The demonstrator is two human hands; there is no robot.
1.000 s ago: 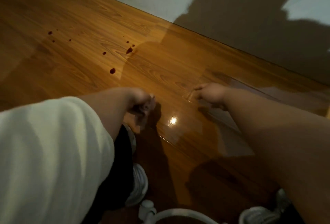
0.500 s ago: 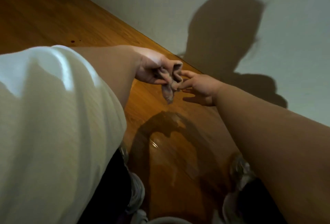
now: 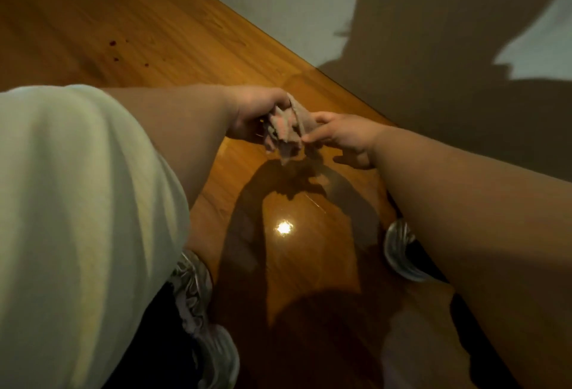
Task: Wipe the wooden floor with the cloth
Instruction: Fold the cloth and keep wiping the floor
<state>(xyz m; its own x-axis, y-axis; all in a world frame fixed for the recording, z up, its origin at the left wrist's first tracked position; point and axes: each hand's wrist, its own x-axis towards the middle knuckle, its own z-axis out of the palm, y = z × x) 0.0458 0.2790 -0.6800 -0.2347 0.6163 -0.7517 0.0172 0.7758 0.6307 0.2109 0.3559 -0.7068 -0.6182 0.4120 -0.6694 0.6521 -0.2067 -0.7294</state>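
1. In the head view, the cloth (image 3: pixel 288 128) is held at mid-frame, above the wooden floor (image 3: pixel 192 32) and not touching it. Its shadow is cast on the boards just below.
2. The bunched end of the cloth is gripped by the left hand (image 3: pixel 257 113), whose fingers are curled round it. The opposite edge is pinched by the right hand (image 3: pixel 343 137) between thumb and fingertips.
3. One second earlier the cloth was kept low by the boards in the left hand alone, while the right hand was laid flat on the floor. Both hands are now raised and joined on the cloth.
4. Against the picture of half a second ago, the cloth is drawn wider between the hands. It is judged that a fresh face is being opened or refolded.
5. The red spots (image 3: pixel 113 43) in the upper left of the frame are left unwiped, well apart from the cloth. Wiping is judged to be paused, not finished.
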